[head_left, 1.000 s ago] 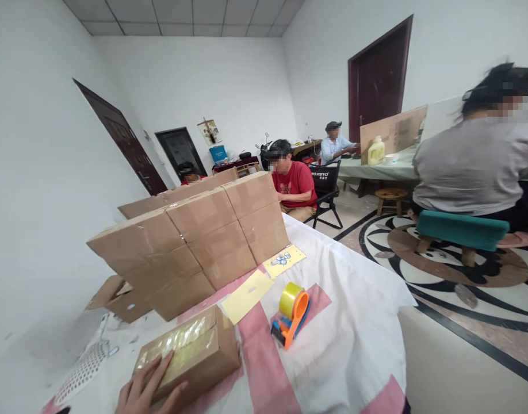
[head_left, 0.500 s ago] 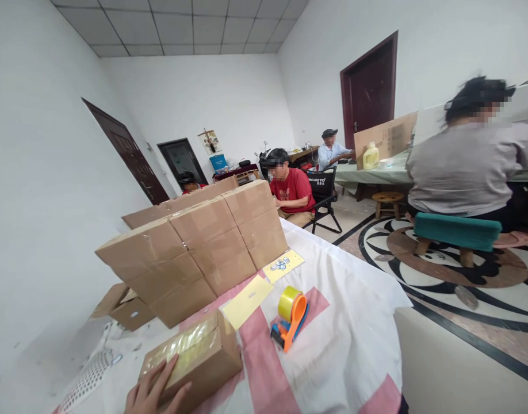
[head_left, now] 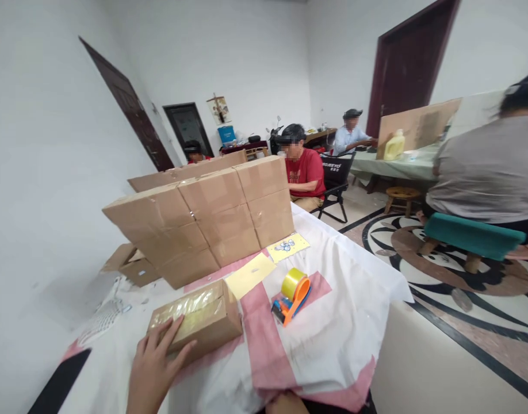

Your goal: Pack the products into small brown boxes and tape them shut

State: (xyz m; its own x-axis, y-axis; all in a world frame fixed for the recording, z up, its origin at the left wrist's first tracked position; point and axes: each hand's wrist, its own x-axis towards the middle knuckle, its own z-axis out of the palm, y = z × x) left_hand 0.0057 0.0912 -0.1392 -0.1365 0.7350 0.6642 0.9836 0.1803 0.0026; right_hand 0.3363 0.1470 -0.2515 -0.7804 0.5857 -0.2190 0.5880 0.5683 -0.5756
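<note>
My left hand point(head_left: 158, 351) lies on the near left end of a small taped cardboard box point(head_left: 212, 328), fingers spread over its top and thumb along the near side. Shiny clear tape covers the top of this box. At the bottom edge only a small part of my right hand point(head_left: 285, 403) shows, by the table's front edge; its fingers are hidden. To the right of the box stands an orange and blue tape dispenser point(head_left: 292, 299) with a yellowish roll. Two yellow cards, a plain one point(head_left: 250, 276) and a printed one point(head_left: 289, 247), lie behind it.
A wall of stacked cardboard boxes point(head_left: 203, 224) stands at the back of the cloth-covered table point(head_left: 345, 316). An open carton point(head_left: 138, 270) sits to its left. Several people work beyond, one in a red shirt point(head_left: 311, 175). A green-topped bench point(head_left: 473, 236) is at right.
The view has tilted down and turned slightly left. My left hand stays on the small box, with more of it showing. Part of my right hand has come into view at the bottom.
</note>
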